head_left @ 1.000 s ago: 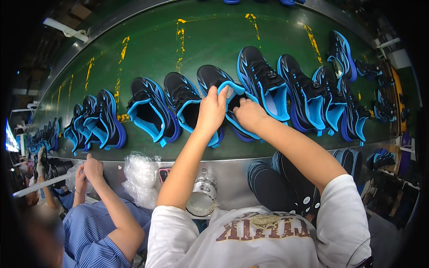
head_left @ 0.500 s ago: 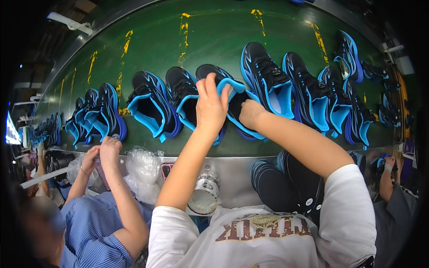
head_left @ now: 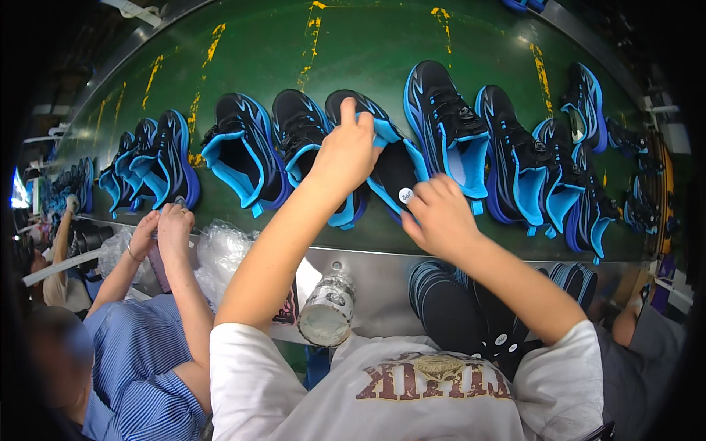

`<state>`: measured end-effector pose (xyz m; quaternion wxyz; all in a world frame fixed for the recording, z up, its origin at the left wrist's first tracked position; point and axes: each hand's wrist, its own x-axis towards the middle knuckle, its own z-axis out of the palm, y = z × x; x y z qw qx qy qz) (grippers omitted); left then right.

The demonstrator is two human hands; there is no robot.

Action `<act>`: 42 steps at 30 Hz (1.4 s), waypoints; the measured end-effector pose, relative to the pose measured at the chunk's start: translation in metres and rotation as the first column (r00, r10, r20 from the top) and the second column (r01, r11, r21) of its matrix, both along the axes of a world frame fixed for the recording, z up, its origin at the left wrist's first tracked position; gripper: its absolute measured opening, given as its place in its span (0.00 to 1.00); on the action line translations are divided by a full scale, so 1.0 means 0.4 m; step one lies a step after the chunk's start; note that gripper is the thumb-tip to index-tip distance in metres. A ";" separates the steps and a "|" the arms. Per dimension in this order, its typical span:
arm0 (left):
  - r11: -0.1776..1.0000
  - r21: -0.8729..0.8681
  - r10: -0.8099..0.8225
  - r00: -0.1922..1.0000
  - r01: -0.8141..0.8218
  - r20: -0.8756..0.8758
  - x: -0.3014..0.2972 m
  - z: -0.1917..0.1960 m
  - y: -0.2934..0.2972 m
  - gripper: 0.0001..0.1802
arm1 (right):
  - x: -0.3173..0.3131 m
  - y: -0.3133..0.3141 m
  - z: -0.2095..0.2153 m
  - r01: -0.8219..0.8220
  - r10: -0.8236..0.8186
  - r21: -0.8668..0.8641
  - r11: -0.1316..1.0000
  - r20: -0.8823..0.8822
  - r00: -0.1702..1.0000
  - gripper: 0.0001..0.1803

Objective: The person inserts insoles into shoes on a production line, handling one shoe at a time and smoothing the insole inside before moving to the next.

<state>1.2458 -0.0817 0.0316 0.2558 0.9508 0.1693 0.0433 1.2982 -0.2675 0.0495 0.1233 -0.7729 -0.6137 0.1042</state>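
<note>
A black sneaker [head_left: 372, 107] with a bright blue lining lies toe-away in front of me. My left hand [head_left: 346, 151] is closed on its tongue and upper, index finger stretched toward the toe. Inside the shoe lies a black insole [head_left: 392, 167] with a round white sticker [head_left: 405, 195] at its heel end. At the shoe's heel, my right hand [head_left: 443, 219] is closed, fingers curled at the collar beside the sticker and thumb below. What its fingertips press on is partly hidden. Matching sneakers stand close on both sides, one [head_left: 445, 110] to the right.
The sneakers stand on a green belt [head_left: 257, 59] with yellow marks. Along the near metal ledge are a glass jar [head_left: 328, 310], clear plastic bags [head_left: 224, 253] and stacked black insoles [head_left: 445, 305]. At left, a co-worker's hands [head_left: 173, 226] are by another sneaker [head_left: 170, 151].
My right hand has drawn back out of the shoe to its heel, uncovering the insole's white sticker. My left hand has stayed at the tongue. The view has shifted slightly.
</note>
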 end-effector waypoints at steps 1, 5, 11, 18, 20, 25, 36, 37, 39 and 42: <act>1.000 -0.022 -0.002 1.000 0.002 -0.015 -0.013 -0.003 0.000 0.20 | -0.018 -0.036 0.007 0.064 -0.062 0.056 0.996 -0.045 0.997 0.11; 0.996 0.075 -0.041 0.999 0.040 0.005 -0.042 0.055 -0.079 0.17 | -0.076 -0.156 0.018 0.222 -0.215 0.025 0.975 -0.169 0.962 0.12; 0.861 0.507 -0.007 0.996 -0.040 0.091 -0.020 0.032 -0.116 0.13 | -0.071 -0.149 0.011 0.302 -0.274 0.059 0.952 -0.282 0.919 0.11; 0.642 0.759 -0.038 0.993 0.109 -0.111 0.011 -0.030 -0.046 0.10 | -0.029 -0.070 0.014 0.208 -0.179 0.139 0.968 -0.199 0.963 0.08; 0.760 0.642 -0.034 0.992 0.102 -0.118 -0.001 -0.003 -0.057 0.12 | -0.026 -0.085 0.006 0.264 -0.225 0.179 0.948 -0.212 0.951 0.08; 0.684 0.515 -0.619 0.785 0.517 0.033 -0.019 0.053 -0.113 0.08 | -0.044 -0.104 0.015 0.392 -0.332 0.101 0.914 -0.366 0.869 0.08; 0.500 -0.167 -0.750 0.329 0.850 -0.574 0.106 -0.089 -0.091 0.13 | -0.034 -0.090 0.015 0.336 -0.295 0.086 0.938 -0.313 0.903 0.12; 0.516 -0.223 -0.777 0.342 0.827 -0.528 0.105 -0.107 -0.091 0.14 | -0.034 -0.096 0.009 0.328 -0.287 0.080 0.941 -0.320 0.903 0.12; 0.461 -0.092 -0.791 0.363 0.883 -0.492 0.092 -0.127 -0.100 0.12 | -0.028 -0.099 0.005 0.315 -0.272 0.083 0.945 -0.331 0.904 0.12; 0.445 0.144 -0.842 0.468 0.884 -0.267 0.060 -0.127 -0.078 0.09 | -0.018 -0.092 0.001 0.298 -0.251 0.088 0.951 -0.347 0.904 0.13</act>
